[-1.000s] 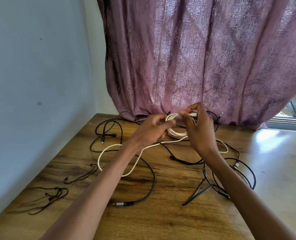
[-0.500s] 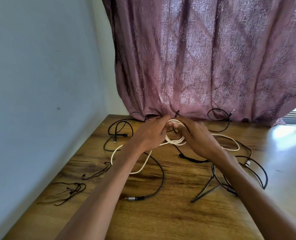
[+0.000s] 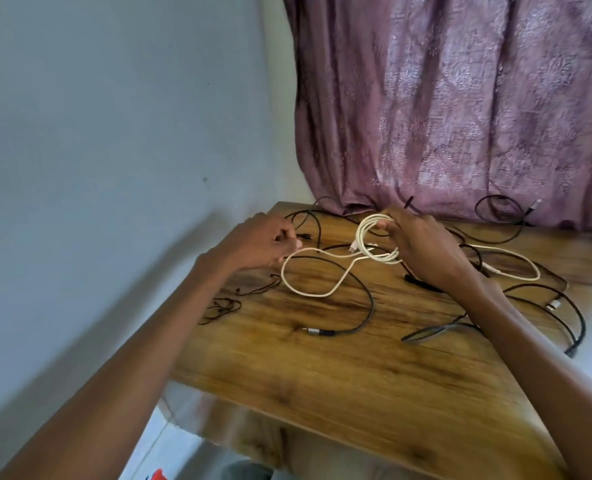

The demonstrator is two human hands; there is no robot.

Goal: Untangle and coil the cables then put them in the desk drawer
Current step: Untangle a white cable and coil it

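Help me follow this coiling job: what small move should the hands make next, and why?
Probably the left hand should bring its slack white cable over to the coil the right hand holds and lay on another loop. A long stretch still snakes loose across the wooden desk.

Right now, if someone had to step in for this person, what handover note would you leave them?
Right hand holds the part-wound coil of the white cable just above the desk.
Left hand pinches the same cable's loose run, which loops across the wood.
Black cables lie spread and uncoiled around it; thin black earphones lie near the left edge.
Done: a few white loops wound.
Left: finish that coil, coil every black cable and put all of them in the drawer, which is not in view.
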